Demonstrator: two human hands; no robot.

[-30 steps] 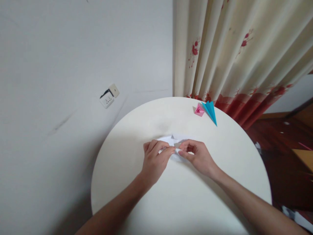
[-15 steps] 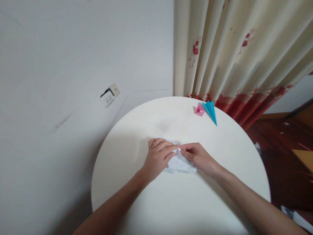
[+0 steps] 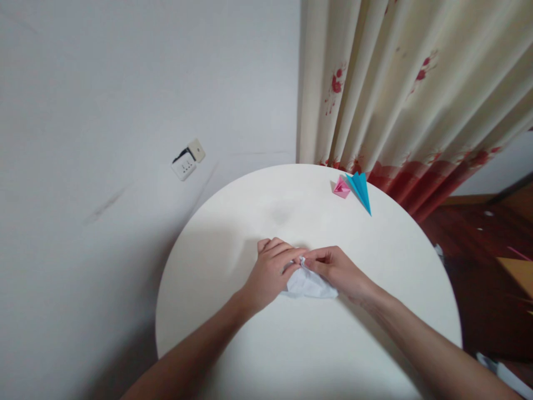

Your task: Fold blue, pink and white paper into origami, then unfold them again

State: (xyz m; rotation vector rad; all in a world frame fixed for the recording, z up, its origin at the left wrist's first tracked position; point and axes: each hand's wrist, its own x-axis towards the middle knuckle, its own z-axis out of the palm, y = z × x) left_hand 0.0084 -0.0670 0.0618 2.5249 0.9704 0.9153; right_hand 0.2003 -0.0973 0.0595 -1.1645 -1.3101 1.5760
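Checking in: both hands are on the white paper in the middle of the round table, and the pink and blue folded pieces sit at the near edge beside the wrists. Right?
Not quite. The pink folded piece and blue folded piece lie at the far edge of the round table, by the curtain. The head view shows it. Left hand and right hand are on the white paper.

No readable text, label, number or sign shows anywhere on the things in view.

White paper (image 3: 308, 284), pink (image 3: 341, 188) & blue origami (image 3: 360, 189)
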